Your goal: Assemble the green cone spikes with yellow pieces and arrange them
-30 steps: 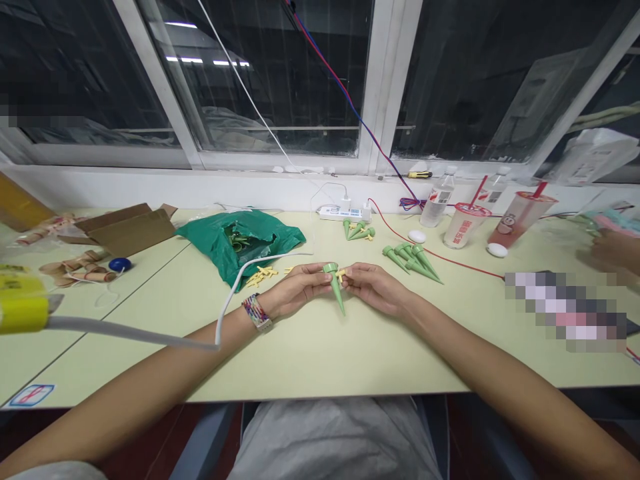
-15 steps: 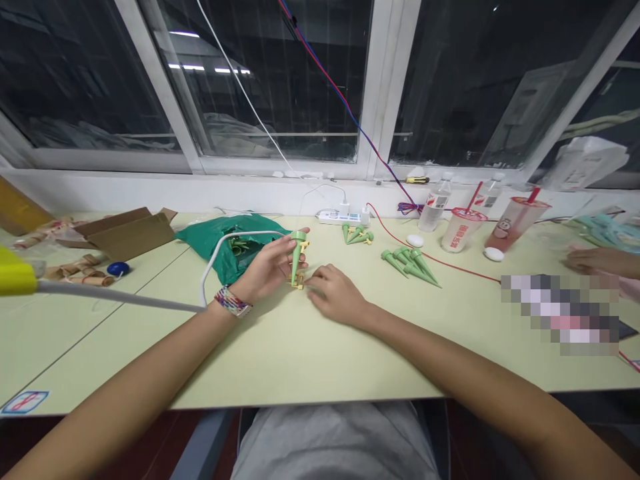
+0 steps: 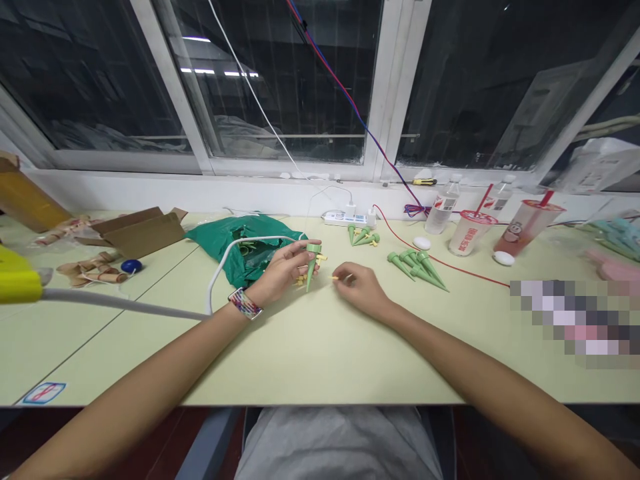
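Note:
Between the thumb and fingers of my left hand (image 3: 277, 279) is a green watering spike (image 3: 311, 272), point down, with a yellow valve (image 3: 321, 258) on its side near the cap. My right hand (image 3: 364, 291), a little to the right, pinches a small yellow piece (image 3: 334, 278) whose shape is mostly hidden. More small yellow parts (image 3: 301, 281) lie on the table behind the spike, partly covered by my left hand. Farther back, several green spikes with yellow fittings (image 3: 365, 235) lie in a group. Several plain green spikes (image 3: 423, 268) rest to their right.
A torn green plastic bag (image 3: 213, 239) with green pieces inside lies behind my left hand. A grey cable (image 3: 125, 304) arches in from the left. At the back stand a power strip (image 3: 340, 219), a bottle (image 3: 443, 207) and drink cups (image 3: 470, 233). An open cardboard box (image 3: 143, 233) sits left.
My right hand has drawn back to the right from the yellow parts, now with a small yellow piece at its fingertips. The spike in my left hand has tilted slightly. The view has shifted a little.

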Available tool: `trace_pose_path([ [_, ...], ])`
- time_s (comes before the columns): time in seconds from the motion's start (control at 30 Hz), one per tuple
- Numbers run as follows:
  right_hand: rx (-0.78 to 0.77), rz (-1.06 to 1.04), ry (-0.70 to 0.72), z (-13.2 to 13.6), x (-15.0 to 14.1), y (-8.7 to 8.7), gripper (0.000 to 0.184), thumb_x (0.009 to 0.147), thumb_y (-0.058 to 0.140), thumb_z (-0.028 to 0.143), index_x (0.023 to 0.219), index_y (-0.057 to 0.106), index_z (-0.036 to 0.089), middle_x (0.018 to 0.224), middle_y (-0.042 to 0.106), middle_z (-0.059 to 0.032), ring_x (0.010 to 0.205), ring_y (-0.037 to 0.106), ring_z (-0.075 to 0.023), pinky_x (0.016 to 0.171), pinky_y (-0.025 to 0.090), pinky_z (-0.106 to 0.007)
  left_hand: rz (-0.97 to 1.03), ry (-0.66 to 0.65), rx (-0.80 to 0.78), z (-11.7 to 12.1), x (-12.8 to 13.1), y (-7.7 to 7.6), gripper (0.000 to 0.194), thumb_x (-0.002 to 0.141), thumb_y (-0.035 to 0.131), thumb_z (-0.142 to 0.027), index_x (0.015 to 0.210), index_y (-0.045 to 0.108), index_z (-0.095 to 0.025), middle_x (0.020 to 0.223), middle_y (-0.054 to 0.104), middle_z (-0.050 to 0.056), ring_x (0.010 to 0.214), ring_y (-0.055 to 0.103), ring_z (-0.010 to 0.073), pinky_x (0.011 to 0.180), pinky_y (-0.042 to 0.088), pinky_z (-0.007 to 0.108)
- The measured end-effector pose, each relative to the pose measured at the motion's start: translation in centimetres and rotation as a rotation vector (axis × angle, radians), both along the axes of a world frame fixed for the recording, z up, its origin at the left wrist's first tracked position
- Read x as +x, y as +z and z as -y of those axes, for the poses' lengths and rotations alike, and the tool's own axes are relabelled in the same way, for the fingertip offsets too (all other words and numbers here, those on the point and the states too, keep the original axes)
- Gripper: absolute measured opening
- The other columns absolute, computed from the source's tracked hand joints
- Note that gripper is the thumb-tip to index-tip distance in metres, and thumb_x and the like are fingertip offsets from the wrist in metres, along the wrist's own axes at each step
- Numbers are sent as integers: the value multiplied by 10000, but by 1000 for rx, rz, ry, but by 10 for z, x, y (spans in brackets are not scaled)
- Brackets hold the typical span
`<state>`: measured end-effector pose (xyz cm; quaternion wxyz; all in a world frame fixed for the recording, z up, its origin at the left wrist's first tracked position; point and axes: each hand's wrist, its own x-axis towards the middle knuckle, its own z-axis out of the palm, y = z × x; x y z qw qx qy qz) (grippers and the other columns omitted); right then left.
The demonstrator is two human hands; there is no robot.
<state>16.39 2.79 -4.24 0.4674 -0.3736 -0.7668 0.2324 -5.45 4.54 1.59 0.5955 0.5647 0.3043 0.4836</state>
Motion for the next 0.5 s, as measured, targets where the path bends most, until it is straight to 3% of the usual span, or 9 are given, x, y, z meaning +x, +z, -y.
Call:
trace_pose_path([
  [0.2,75,-140,-96,11,39,14,77,902,676,299,954,704,250,977,664,-52,799,630,-189,744,533,-349,-179,-4,93,2,5,-12,394,845,775,-317,1202,663,-193,889,704,38,810,694,172,756,524,288],
  [0.33,115,-99,-47,17,32,17,93,940,647,306,982,710,253,977,666,-58,797,637,-186,722,536,-346,-226,-32,153,5,8,-15,419,835,789,-303,1211,633,-204,894,711,30,850,699,174,835,519,308],
  [0.5,151,-83,-26,22,22,19,112,952,636,303,1008,721,256,958,664,-62,790,637,-187,711,535,-345,-256,-43,132,16,15,-10,441,771,844,-280,1154,643,-195,818,679,-4,800,693,160,793,515,280],
])
